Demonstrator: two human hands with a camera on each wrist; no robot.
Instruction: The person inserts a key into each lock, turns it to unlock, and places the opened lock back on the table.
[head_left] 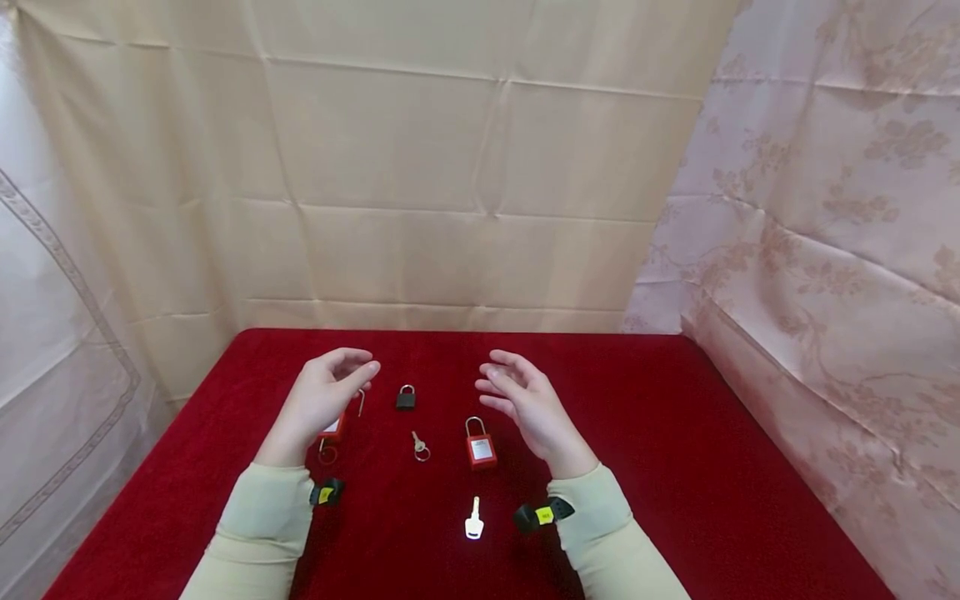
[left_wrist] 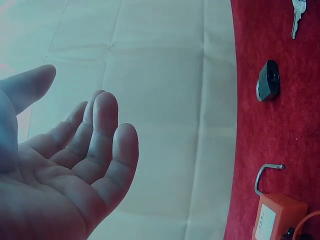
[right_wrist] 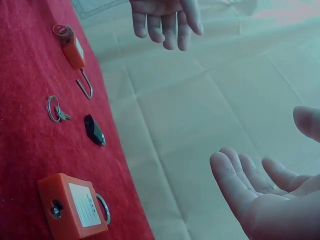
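Note:
My left hand [head_left: 326, 400] hovers over the table with loosely bent fingers and holds nothing. Partly hidden behind it lies a red padlock [left_wrist: 282, 215], its shackle [left_wrist: 261, 175] swung out and a key ring [head_left: 327, 454] at its bottom. On the right, my right hand [head_left: 532, 412] is also raised and bare, its palm turned inward. Just left of it lies a second red padlock [head_left: 482, 451] with a white label and its shackle seated in the body. Between the hands are a small black padlock [head_left: 406, 402] and a key on a ring [head_left: 419, 446].
A loose key [head_left: 474, 525] with a bright head lies near the front, left of the right wrist. Everything rests on a table with a red cloth [head_left: 660, 467]. A beige curtain [head_left: 450, 167] hangs behind, and a flowered one [head_left: 847, 208] on the right.

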